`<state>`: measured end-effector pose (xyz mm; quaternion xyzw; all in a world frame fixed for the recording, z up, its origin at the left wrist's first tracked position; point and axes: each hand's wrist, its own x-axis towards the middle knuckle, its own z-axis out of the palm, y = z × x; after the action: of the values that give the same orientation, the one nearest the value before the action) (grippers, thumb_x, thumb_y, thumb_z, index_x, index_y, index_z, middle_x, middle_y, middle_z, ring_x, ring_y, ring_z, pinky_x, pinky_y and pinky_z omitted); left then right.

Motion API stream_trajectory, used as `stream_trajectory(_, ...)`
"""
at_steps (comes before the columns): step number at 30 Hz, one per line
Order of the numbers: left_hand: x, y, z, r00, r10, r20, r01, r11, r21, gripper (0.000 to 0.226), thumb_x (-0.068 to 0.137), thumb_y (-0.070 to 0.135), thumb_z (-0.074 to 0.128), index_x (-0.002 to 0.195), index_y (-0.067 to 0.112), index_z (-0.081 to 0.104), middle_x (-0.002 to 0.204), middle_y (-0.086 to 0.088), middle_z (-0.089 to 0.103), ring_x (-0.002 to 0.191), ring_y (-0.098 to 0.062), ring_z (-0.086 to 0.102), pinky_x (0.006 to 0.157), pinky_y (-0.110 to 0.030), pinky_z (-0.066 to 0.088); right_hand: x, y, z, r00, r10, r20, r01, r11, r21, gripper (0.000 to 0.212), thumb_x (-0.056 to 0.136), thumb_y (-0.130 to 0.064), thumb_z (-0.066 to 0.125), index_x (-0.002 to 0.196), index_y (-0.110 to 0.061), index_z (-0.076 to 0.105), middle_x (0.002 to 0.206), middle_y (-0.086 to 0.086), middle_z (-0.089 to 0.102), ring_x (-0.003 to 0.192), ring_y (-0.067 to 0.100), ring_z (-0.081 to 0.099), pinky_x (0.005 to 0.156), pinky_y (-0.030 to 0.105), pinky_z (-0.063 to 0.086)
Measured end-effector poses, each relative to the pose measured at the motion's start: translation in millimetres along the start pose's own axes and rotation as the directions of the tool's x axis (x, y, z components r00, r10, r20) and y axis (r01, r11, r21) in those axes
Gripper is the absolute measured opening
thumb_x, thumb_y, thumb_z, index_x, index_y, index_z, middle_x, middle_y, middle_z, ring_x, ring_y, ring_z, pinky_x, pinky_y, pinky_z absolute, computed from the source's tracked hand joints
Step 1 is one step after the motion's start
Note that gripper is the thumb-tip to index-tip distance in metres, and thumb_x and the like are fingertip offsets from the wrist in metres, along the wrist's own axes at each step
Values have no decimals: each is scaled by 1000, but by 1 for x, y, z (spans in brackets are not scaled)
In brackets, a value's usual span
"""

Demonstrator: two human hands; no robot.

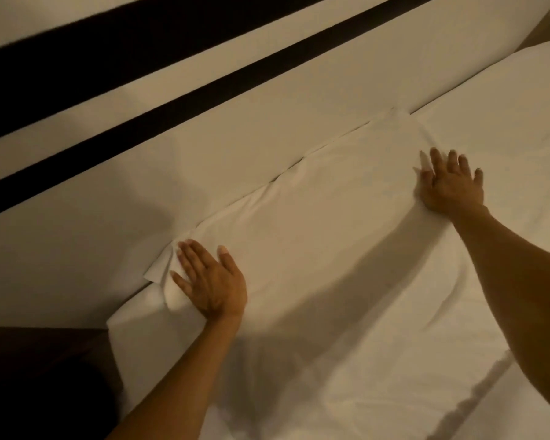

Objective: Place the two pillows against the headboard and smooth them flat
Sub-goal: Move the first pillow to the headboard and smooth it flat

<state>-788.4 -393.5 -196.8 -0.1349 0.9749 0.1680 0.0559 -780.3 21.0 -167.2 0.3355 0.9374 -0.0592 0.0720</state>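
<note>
One white pillow (324, 230) lies flat on the bed with its long edge against the pale headboard (140, 173), which carries two dark stripes. My left hand (210, 281) rests palm down on the pillow's left end, fingers spread, beside a creased corner of the pillowcase. My right hand (451, 182) presses palm down on the pillow's right end, fingers apart. Neither hand holds anything. No second pillow shows in view.
The white bed sheet (505, 100) stretches to the right of the pillow along the headboard. A dark surface (38, 376) sits beside the bed at the lower left. A fold of white bedding (477, 385) crosses the lower right.
</note>
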Motion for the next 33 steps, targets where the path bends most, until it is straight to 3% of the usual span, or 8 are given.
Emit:
stream_trajectory(4,-71,30,-10,958,283,53,-278,957,-84,74,97,49,19,152,-1,18,161,-15,19,151,-28,19,122,-45,9,-41,7,-4,993,-113,-35,114,994,8,59,100,-52,11,155,-33,4,164,7,1,152,26,2,121,50,3)
stream_trajectory(8,-141,27,-2,826,523,209,-529,848,-32,82,90,58,29,147,0,37,155,-16,34,144,-31,34,118,-41,13,-94,3,26,987,-162,13,161,986,48,57,98,-55,8,153,-41,5,165,4,2,152,25,5,120,49,6)
stream_trajectory(12,-156,-16,-8,807,462,367,-533,838,117,91,90,67,10,141,4,50,149,-13,47,135,-29,48,111,-41,20,-116,39,40,989,99,110,-112,987,117,59,99,-51,12,154,-35,3,165,5,1,151,27,5,119,54,8)
stream_trajectory(17,-167,-57,-36,777,422,467,-563,797,218,89,93,59,8,130,-3,59,139,-20,55,125,-34,59,108,-45,32,-141,68,8,972,218,92,-225,971,74,61,102,-38,22,156,-17,2,164,12,4,151,30,5,120,54,11)
stream_trajectory(19,-170,-52,-54,808,412,421,-527,825,204,90,95,55,-2,137,-5,51,146,-23,47,133,-35,50,116,-42,25,-158,68,-14,972,209,105,-218,973,78,61,102,-39,20,156,-16,4,164,13,4,151,30,4,120,53,11)
stream_trajectory(21,-165,-36,-70,819,420,391,-526,822,220,79,97,52,0,153,0,19,162,-17,14,151,-28,18,122,-40,12,-174,63,-40,976,191,107,-201,976,83,61,102,-42,19,156,-17,5,163,14,5,151,30,5,120,52,11)
stream_trajectory(23,-155,-14,-86,823,434,367,-517,840,166,72,100,51,12,156,7,-2,165,-9,-9,153,-21,-4,123,-40,1,-192,56,-68,980,178,85,-186,978,96,61,102,-44,19,156,-18,4,163,14,6,151,30,5,120,51,11)
stream_trajectory(33,-154,49,-217,711,661,241,-699,703,133,73,101,51,14,155,6,-5,164,-11,-9,153,-24,-7,122,-43,-2,-306,35,-193,986,165,-33,-159,978,135,61,103,-44,19,156,-16,9,163,14,11,151,30,8,120,51,14)
